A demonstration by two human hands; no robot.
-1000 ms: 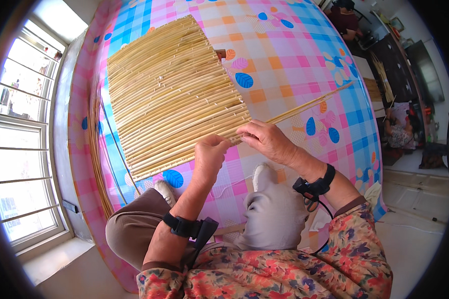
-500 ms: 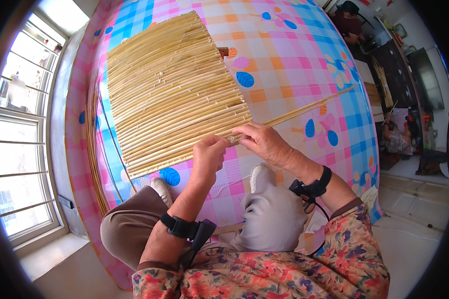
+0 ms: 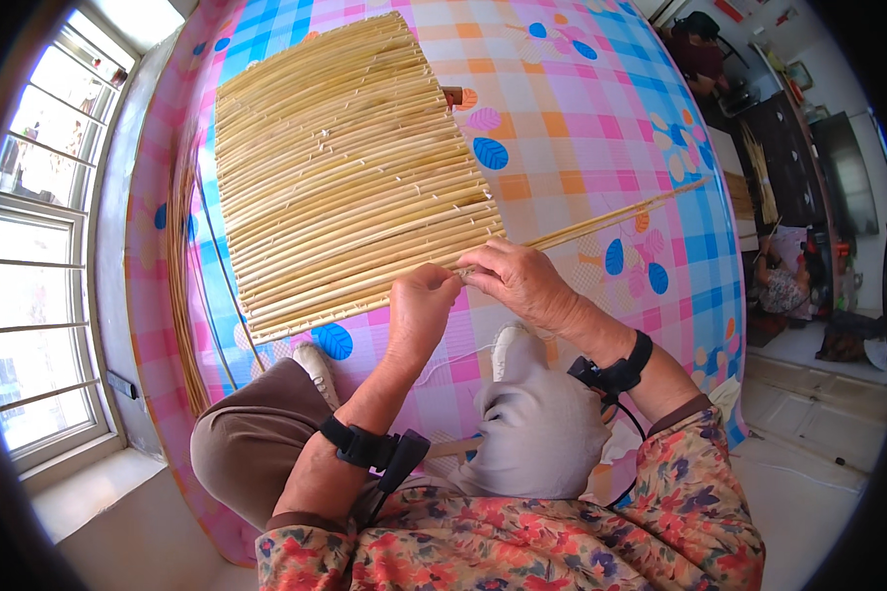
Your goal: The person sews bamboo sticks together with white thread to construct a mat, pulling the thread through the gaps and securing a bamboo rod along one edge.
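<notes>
A mat of yellowish reed stalks (image 3: 345, 167), bound in rows with pale string, lies spread on the checked cloth in front of me. Both hands meet at its near edge, towards the right corner. My left hand (image 3: 422, 300) is closed in a pinch on the string at the outermost stalks. Beside it, my right hand (image 3: 517, 281) pinches the same spot, thumb and forefinger almost touching the left fingertips. The fingers mostly cover the string there. A loose white string (image 3: 460, 357) trails on the cloth below. Past my right hand, long thin stalks (image 3: 616, 215) stick out to the right.
Thin brown stalks (image 3: 180, 286) lie along the left side, near the barred window (image 3: 39, 266). My shoes (image 3: 508, 353) rest on the patterned cloth (image 3: 562, 118) close to the mat. At far right are two other people, a dark cabinet and a screen (image 3: 843, 167).
My fingertips have drawn closer together, and the small pale loop between them is now mostly covered. The mat appears slightly higher in view.
</notes>
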